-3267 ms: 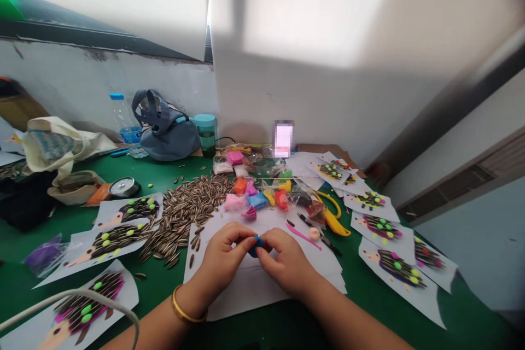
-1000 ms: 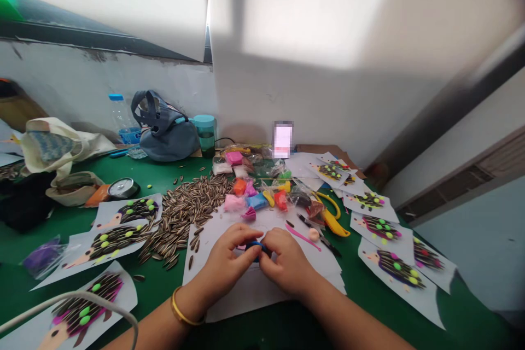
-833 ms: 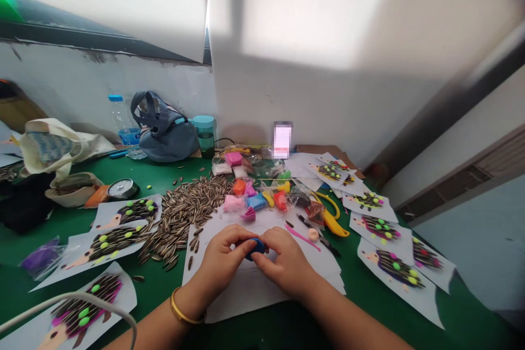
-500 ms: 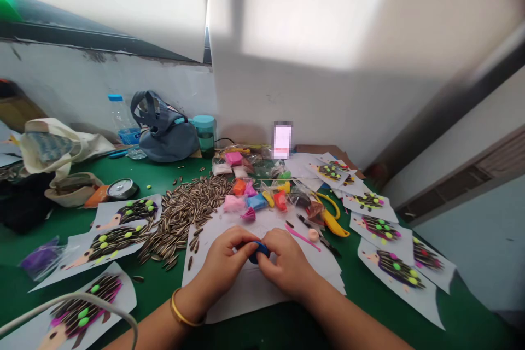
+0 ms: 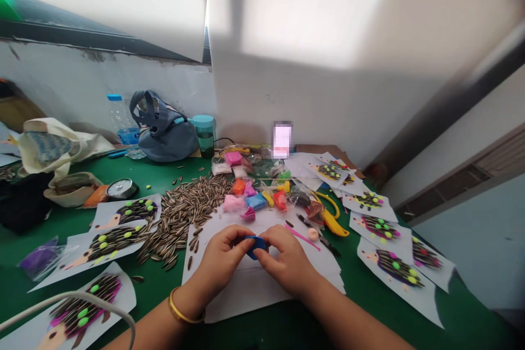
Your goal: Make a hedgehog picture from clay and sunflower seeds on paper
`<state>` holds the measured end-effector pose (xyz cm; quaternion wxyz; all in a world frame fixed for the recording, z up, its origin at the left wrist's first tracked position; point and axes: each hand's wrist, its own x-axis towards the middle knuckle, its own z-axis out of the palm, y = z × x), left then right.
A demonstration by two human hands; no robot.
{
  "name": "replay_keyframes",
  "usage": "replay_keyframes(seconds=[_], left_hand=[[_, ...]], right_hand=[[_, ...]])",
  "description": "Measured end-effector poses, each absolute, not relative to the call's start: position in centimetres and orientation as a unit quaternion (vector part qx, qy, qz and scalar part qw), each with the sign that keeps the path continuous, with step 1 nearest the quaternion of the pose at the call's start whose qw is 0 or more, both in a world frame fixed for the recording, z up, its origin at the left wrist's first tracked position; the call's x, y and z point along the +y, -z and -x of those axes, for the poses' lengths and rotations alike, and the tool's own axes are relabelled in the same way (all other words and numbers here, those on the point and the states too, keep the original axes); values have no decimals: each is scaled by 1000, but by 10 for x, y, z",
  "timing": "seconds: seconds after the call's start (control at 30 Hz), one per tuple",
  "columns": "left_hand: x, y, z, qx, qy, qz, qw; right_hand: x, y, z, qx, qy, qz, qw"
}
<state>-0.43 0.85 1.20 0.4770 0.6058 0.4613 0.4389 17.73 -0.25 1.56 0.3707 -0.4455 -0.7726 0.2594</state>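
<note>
A flattened piece of blue modelling clay (image 5: 257, 247) is pinched between my two hands over a stack of white paper (image 5: 241, 301). My left hand (image 5: 223, 254) grips its left edge with thumb and fingers. On the other edge, my right hand (image 5: 285, 260) holds it the same way. Just right of my right hand lie a pink modelling tool (image 5: 305, 240) and a small peach clay ball (image 5: 313, 234). Beyond the hands sit bagged clays, among them a light blue pack (image 5: 256, 201) and a pink one (image 5: 234, 203).
Sunflower seeds (image 5: 192, 197) are heaped left of the paper. Hedgehog pictures made with seeds lie at left (image 5: 86, 306) and right (image 5: 397, 270). Yellow-handled scissors (image 5: 336, 224) rest right of the bags. A teal-lidded cup (image 5: 204, 136) and a blue bag (image 5: 168, 134) stand behind.
The blue clay now looks flatter and wider, and more of it shows between my fingers. My hands have shifted only slightly.
</note>
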Motion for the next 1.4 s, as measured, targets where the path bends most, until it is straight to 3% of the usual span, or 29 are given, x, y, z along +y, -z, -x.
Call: replay_keyframes(seconds=[0.3,0.8,1.4], left_hand=[[9,-13,6,458,-417,-645,448],[9,-12,4,465,-421,-599,498],[7,-6,5,440,-435,-677,399]], right_hand=[[-2,-13,-178,-771,-241,457,374],[-2,-15,-181,-768,-261,450,374],[-2,-12,-181,-774,-250,459,358]])
